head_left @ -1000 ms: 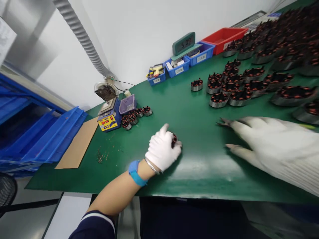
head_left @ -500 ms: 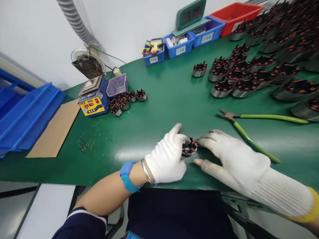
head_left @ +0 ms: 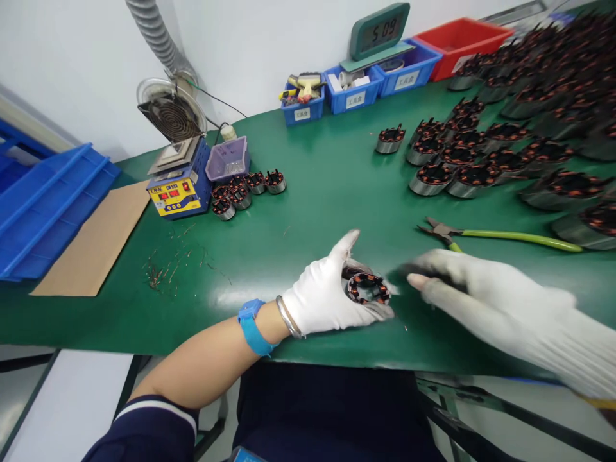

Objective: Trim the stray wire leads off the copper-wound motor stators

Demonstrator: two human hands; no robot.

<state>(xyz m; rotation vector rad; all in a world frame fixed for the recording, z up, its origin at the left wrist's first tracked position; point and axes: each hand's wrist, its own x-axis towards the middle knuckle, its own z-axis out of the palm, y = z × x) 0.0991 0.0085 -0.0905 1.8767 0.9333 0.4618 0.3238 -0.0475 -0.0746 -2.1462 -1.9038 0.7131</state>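
My left hand [head_left: 327, 292], in a white glove, is wrapped round a small motor stator [head_left: 353, 296], a steel ring with copper windings and black insulation. The ring's open face tilts up toward me. My right hand [head_left: 462, 282], gloved with a bare thumb tip, hovers just right of the stator, apart from it. Motion smears its fingers, so whether it pinches anything is unclear. Beyond it on the table lie cutting pliers [head_left: 443, 231] with green handles, one handle mostly hidden by the hand.
Many stators [head_left: 474, 179] crowd the right side. A smaller group [head_left: 239, 194] stands by a blue soldering unit [head_left: 180, 192] and purple tray [head_left: 228, 160]. Wire scraps [head_left: 161, 276] lie at left. Blue bins [head_left: 303, 114], a red bin [head_left: 462, 42] and a clock [head_left: 380, 31] line the back.
My right hand has pulled away from the stator, to the right, and now covers part of the pliers. The left hand has turned the stator so its ring faces me more.
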